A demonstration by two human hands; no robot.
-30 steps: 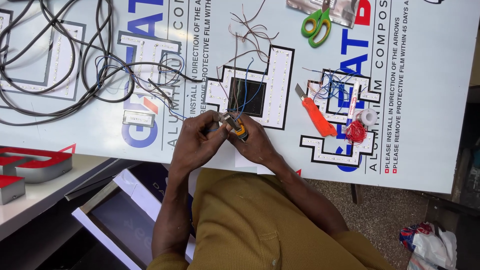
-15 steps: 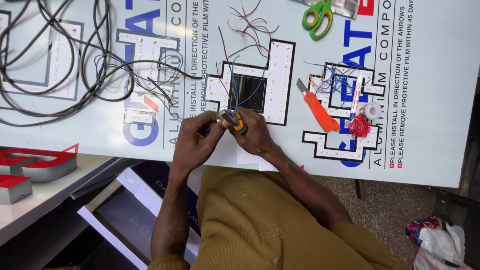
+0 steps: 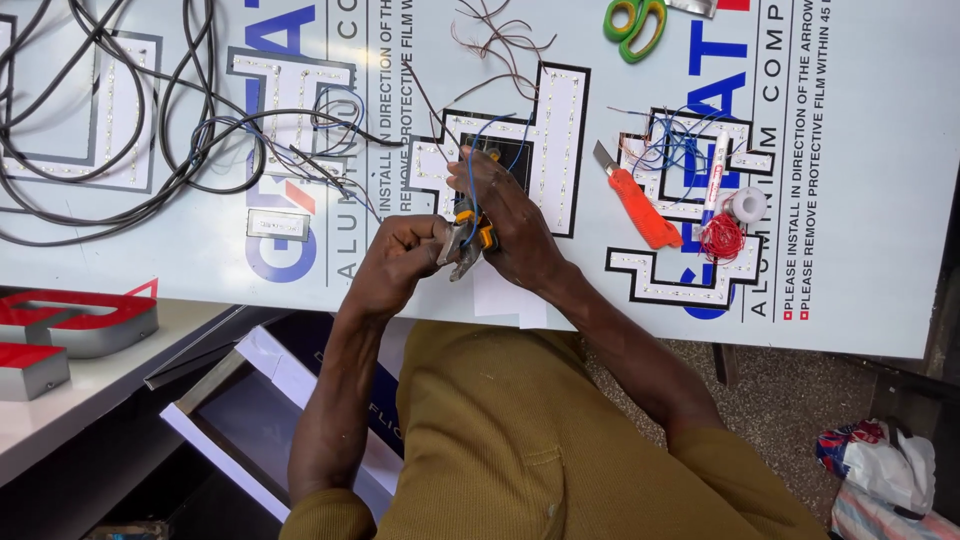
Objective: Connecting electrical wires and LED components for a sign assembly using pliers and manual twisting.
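Both my hands busy: left hand [image 3: 400,262] grips pliers [image 3: 462,238], right hand [image 3: 505,225] pinches blue wire [image 3: 478,150] at 12 o'clock; jaws could sever it.

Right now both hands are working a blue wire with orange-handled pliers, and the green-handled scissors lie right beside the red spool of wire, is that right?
Not quite. In the head view the green-handled scissors lie at the top edge of the white panel, well away from the red spool of wire; the orange utility knife lies beside it. The rest holds.
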